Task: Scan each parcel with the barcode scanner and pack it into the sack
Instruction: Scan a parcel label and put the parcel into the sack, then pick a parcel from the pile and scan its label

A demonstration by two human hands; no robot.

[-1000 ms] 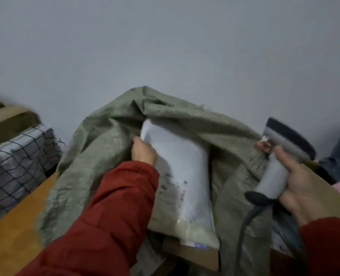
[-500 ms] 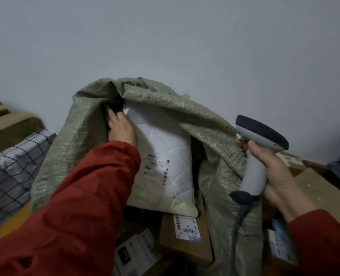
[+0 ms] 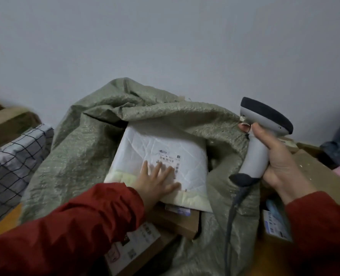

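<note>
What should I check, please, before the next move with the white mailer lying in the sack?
1. White mailer inside sack: ok, lying on a cardboard box.
2. Left hand free to withdraw: ok, flat on the mailer, gripping nothing.
3. Scanner secure: ok, right hand grips its handle.
4. Mailer already scanned: cannot tell.
5. Sack mouth open: ok, rim arches above the mailer.
</note>
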